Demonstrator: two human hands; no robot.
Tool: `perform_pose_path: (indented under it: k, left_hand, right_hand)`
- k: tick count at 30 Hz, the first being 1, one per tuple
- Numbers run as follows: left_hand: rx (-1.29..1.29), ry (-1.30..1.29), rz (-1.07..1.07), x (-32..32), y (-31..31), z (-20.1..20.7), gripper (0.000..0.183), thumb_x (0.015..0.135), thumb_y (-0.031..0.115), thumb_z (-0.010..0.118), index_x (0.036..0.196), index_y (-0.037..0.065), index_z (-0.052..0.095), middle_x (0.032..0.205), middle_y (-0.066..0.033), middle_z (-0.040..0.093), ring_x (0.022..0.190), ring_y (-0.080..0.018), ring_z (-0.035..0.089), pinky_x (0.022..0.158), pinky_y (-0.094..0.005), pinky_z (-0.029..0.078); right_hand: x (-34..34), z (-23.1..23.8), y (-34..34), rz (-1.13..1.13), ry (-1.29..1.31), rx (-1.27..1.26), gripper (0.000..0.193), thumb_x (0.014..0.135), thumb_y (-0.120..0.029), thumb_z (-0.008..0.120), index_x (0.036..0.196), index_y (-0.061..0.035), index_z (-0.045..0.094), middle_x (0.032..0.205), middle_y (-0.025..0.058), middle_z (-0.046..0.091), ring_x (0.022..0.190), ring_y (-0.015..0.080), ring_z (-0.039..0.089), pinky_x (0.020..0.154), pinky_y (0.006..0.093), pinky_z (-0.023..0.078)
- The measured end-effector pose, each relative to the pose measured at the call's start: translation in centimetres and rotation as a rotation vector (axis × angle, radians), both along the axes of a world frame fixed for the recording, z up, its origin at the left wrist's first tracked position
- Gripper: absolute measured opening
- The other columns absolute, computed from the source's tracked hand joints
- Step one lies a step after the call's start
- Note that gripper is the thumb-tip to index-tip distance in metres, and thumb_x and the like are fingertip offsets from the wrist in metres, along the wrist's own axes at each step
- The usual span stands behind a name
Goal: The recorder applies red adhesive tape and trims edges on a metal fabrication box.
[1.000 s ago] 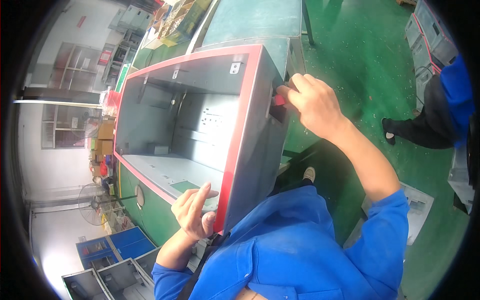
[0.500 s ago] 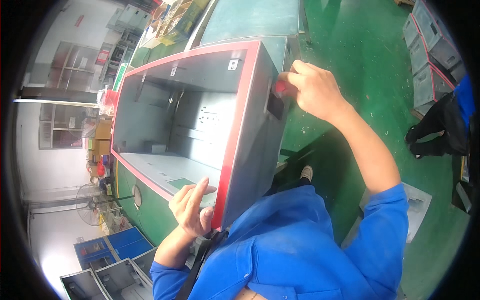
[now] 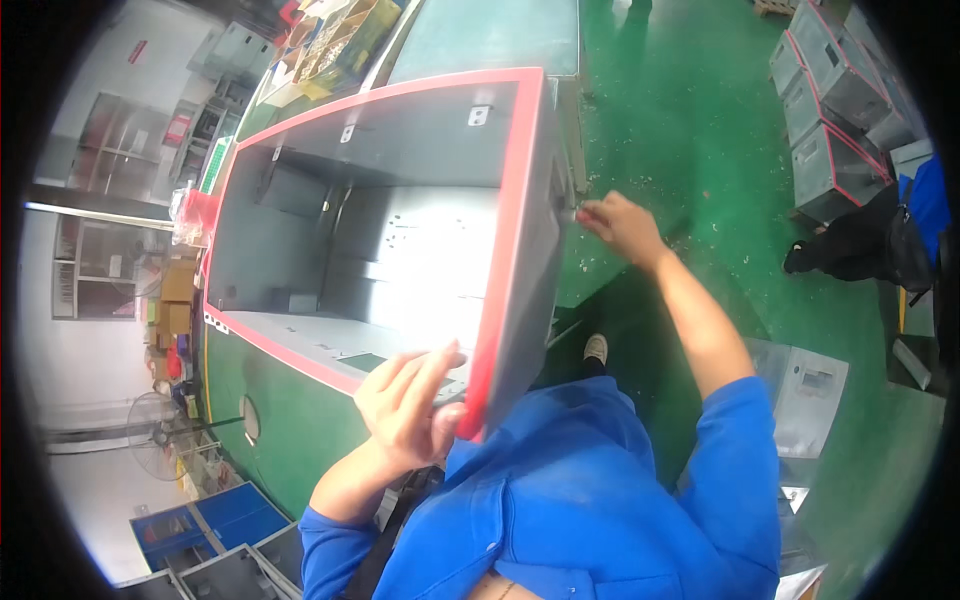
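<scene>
A grey sheet-metal cabinet body [image 3: 530, 270] lies in front of me, its open face edged with a red band [image 3: 505, 190]. At the band's near right corner, my left hand [image 3: 405, 405] has its fingers stretched out and its thumb apart; whether it touches the rim is unclear. My right hand [image 3: 622, 228] is off the cabinet's right side, just outside it. Its fingertips are pinched on a small red piece [image 3: 583, 215], mostly hidden by the fingers. Small metal tabs with holes line the upper inner wall.
The cabinet rests beside a green-topped table [image 3: 480, 40]. A box of small parts [image 3: 335, 45] stands at the far left. Stacked grey cabinets [image 3: 835, 150] and a person in dark trousers [image 3: 860, 240] are at the right. Metal panels [image 3: 810, 400] lie on the floor there.
My right hand has moved a little down and away from the opening in the cabinet's side. My left hand has shifted slightly right toward the rim corner. The view has turned slightly.
</scene>
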State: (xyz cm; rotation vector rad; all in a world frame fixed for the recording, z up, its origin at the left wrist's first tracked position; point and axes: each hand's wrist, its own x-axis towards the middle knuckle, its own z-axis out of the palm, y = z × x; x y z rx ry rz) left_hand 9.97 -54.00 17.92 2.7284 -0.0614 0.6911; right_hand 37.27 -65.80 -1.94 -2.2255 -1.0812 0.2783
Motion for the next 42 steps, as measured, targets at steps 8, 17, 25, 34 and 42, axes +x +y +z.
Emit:
perform_pose_path:
  k: [8,17,25,34,42]
  left_hand:
    - [0.013,-0.234,-0.039,-9.2,11.2,2.0,0.043,0.082,0.025,0.053,0.115,-0.003,0.049,0.116,-0.0289,0.045,0.105,-0.0407,0.048,0.088,-0.0464,0.039]
    - [-0.8,-0.429,0.713,-22.4,30.8,-3.9,0.056,0.09,0.011,0.046,0.136,-0.002,0.018,0.14,-0.019,0.024,0.13,-0.0256,0.026,0.104,-0.035,0.023]
    - [-1.083,-0.092,0.31,-21.2,31.2,-10.5,0.099,0.079,0.027,0.062,0.137,0.006,-0.015,0.143,-0.0217,0.007,0.133,-0.0318,0.013,0.104,-0.0419,0.02]
    - [-1.229,0.04,0.238,-16.0,34.4,-8.6,0.106,0.075,0.038,0.067,0.138,0.005,-0.011,0.142,-0.0149,0.01,0.13,-0.028,0.019,0.092,-0.0404,0.039]
    - [-0.83,0.19,0.16,5.5,46.2,-10.5,0.097,0.079,0.043,0.06,0.137,0.001,-0.005,0.143,-0.0218,-0.011,0.133,-0.0299,-0.008,0.106,-0.0386,0.018]
  right_hand:
    - [-10.5,-6.3,-3.5,-0.574,0.316,0.422,0.034,0.089,-0.029,0.044,0.105,0.0002,0.053,0.086,0.0113,0.059,0.078,0.0219,0.056,0.071,0.0312,0.044]
    - [-27.0,-0.3,-0.4,-0.842,-0.33,0.213,0.04,0.089,-0.026,0.046,0.117,0.0026,0.047,0.114,0.0173,0.05,0.107,0.0271,0.048,0.089,0.0384,0.042]
    - [-26.4,-3.2,2.6,-1.259,0.085,1.118,0.035,0.086,-0.022,0.049,0.113,0.0009,0.046,0.111,0.012,0.051,0.099,0.0237,0.054,0.08,0.0352,0.049]
    - [-20.7,-3.7,6.7,-1.538,-0.293,0.169,0.034,0.08,-0.024,0.054,0.102,0.0016,0.053,0.099,0.015,0.056,0.088,0.0264,0.056,0.078,0.0366,0.05]
    - [6.0,-5.6,12.3,-1.526,-0.158,0.842,0.028,0.088,-0.021,0.049,0.094,0.0058,0.054,0.09,0.0152,0.06,0.072,0.0219,0.055,0.064,0.0343,0.047]
